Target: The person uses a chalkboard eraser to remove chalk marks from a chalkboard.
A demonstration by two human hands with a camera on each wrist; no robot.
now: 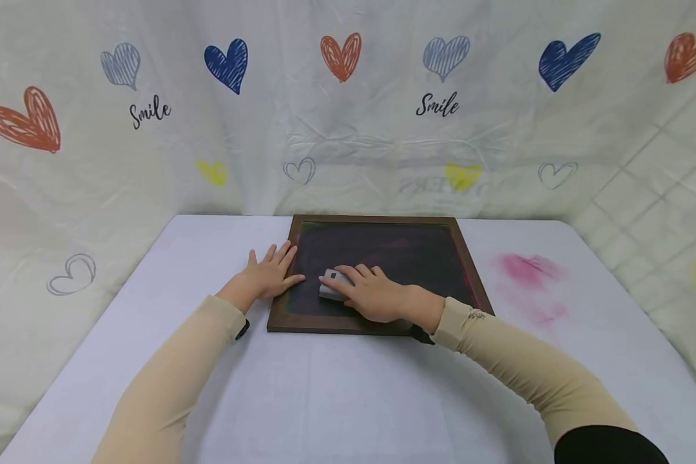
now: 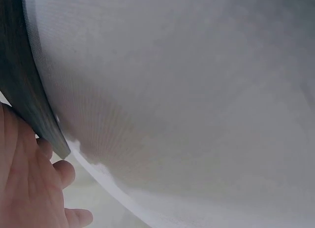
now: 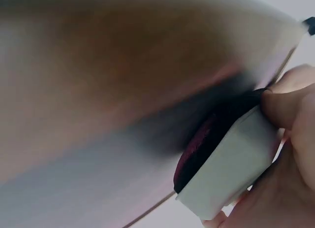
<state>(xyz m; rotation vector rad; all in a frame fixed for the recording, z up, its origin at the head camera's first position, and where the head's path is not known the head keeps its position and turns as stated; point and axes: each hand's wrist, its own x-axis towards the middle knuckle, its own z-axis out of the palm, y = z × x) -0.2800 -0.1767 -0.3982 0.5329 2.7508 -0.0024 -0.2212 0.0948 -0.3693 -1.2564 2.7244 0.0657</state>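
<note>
A small blackboard point(image 1: 377, 248) with a brown wooden frame lies flat on the table. My left hand point(image 1: 267, 274) rests on its left frame edge with the fingers spread; in the left wrist view this hand point(image 2: 29, 181) lies against the frame point(image 2: 22, 85). My right hand point(image 1: 377, 298) grips a light grey blackboard eraser point(image 1: 333, 287) and holds it on the lower left of the dark surface. In the right wrist view, thumb and fingers hold the eraser point(image 3: 231, 164) by its sides. Pink dust colours its dark felt. Faint reddish traces show on the board.
A white cloth covers the table point(image 1: 325, 399). Pink smudges point(image 1: 530, 270) mark the cloth right of the board. Behind the table hangs a pale curtain point(image 1: 377, 122) printed with hearts and "Smile". A black rounded thing point(image 1: 609, 444) shows at the bottom right by the right sleeve.
</note>
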